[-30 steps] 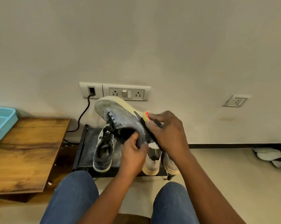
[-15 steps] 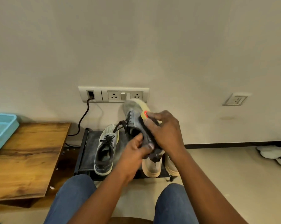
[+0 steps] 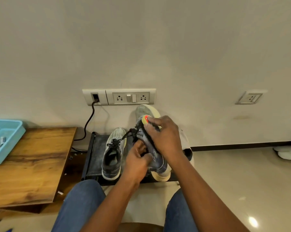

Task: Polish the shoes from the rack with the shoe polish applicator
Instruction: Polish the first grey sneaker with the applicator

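A grey sneaker [image 3: 155, 156] with a pale sole is held above the black shoe rack [image 3: 95, 158], toe pointing up towards the wall. My left hand [image 3: 136, 160] grips it at the collar, fingers inside the opening. My right hand [image 3: 164, 139] holds the shoe polish applicator [image 3: 145, 119], yellow with a red tip, against the sneaker's side. The matching grey sneaker [image 3: 113, 156] stands on the rack to the left. A pale shoe [image 3: 161, 176] on the rack shows below the held one.
A wooden table [image 3: 32, 166] stands at the left with a light blue tray [image 3: 6, 141] on it. A wall socket strip [image 3: 119, 97] with a black cable [image 3: 89, 121] is above the rack. White slippers [image 3: 287, 153] lie at the far right. My knees are below.
The held sneaker has turned from lying sideways to toe-up and come down closer to the rack. Both hands kept their hold; the applicator shifted along the shoe's side.
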